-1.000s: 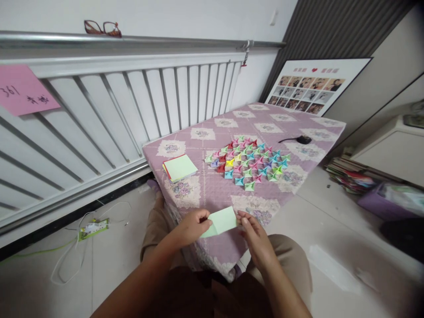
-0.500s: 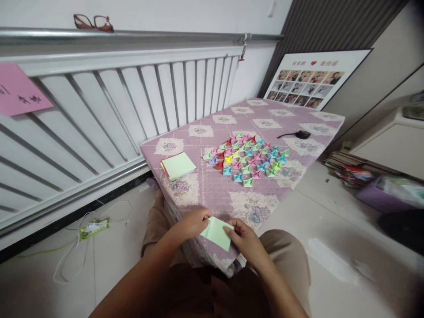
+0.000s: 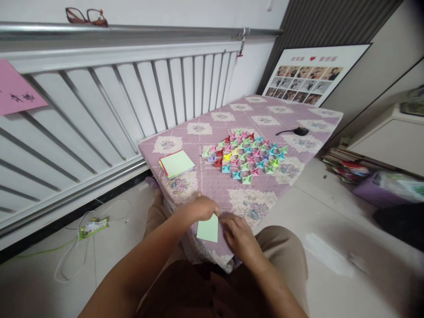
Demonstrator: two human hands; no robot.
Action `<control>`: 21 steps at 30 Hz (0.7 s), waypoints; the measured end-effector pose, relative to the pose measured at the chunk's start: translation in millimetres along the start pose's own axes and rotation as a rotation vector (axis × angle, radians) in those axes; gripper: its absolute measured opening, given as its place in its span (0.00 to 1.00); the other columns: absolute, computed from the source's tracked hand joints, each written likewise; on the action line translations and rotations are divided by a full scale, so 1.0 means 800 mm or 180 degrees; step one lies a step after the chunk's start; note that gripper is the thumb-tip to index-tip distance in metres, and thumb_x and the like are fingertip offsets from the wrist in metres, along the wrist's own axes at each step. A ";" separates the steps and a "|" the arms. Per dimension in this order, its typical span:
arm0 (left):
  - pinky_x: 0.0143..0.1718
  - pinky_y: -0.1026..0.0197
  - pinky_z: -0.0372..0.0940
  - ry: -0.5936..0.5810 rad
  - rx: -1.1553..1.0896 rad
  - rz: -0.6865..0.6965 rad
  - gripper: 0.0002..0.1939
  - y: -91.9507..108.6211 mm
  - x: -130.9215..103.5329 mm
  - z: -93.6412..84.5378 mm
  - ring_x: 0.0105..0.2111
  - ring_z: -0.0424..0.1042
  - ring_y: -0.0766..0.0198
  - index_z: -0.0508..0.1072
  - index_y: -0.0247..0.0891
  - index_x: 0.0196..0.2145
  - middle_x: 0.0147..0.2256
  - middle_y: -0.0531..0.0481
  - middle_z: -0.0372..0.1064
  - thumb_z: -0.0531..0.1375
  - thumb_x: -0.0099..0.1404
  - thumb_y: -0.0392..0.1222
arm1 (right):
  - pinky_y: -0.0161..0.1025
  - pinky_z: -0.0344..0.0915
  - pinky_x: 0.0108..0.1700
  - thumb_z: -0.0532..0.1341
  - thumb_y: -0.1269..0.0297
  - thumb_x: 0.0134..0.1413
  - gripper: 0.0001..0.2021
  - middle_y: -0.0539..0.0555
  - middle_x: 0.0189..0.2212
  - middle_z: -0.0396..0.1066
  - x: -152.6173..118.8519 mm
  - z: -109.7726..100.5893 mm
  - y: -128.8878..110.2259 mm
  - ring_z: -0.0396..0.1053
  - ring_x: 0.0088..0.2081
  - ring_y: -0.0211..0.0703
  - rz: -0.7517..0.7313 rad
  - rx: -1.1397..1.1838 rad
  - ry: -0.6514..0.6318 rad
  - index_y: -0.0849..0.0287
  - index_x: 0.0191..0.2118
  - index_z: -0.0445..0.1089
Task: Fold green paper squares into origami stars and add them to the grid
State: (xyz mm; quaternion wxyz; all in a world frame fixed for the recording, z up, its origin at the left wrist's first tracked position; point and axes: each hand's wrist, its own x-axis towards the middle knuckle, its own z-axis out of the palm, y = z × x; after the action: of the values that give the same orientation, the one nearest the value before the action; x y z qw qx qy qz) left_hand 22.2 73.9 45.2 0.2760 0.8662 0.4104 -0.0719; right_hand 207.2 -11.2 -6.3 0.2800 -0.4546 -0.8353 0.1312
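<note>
A light green sheet of paper [image 3: 207, 229] lies at the table's near corner, smaller in outline than before and apparently folded. My left hand [image 3: 203, 208] is closed on its top edge, with the fingertips at the upper right corner. Just right of the sheet, my right hand [image 3: 239, 234] rests on the cloth, fingers loosely extended and holding nothing I can see. Farther up the table stand many small folded paper pieces [image 3: 244, 166] in several colours, set in slanting rows. A stack of coloured paper [image 3: 177, 164], light green on top, lies at the left.
A purple floral cloth [image 3: 212, 185] covers the table. A black object with a cable [image 3: 300, 131] lies toward the right. White radiator bars [image 3: 159, 92] run along the left. On the floor are a power strip [image 3: 94, 226] and a purple bin [image 3: 374, 190].
The green sheet has turned and shows a smaller, upright outline. My left hand has moved over its top edge; my right hand has let go of its right side.
</note>
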 end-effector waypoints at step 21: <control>0.54 0.53 0.50 0.1152 -0.0291 0.0320 0.15 -0.003 -0.011 0.015 0.49 0.63 0.57 0.74 0.43 0.44 0.47 0.47 0.70 0.55 0.61 0.34 | 0.43 0.56 0.43 0.57 0.67 0.59 0.09 0.54 0.36 0.71 0.005 0.022 -0.008 0.63 0.41 0.45 -0.0397 -0.0587 0.0030 0.54 0.43 0.72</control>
State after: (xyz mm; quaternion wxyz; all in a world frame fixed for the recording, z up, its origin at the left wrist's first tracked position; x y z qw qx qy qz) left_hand 15.7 62.8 37.4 0.2400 0.8710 0.4123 0.1177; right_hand 191.0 -10.5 -15.9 0.2485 -0.4262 -0.8691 0.0340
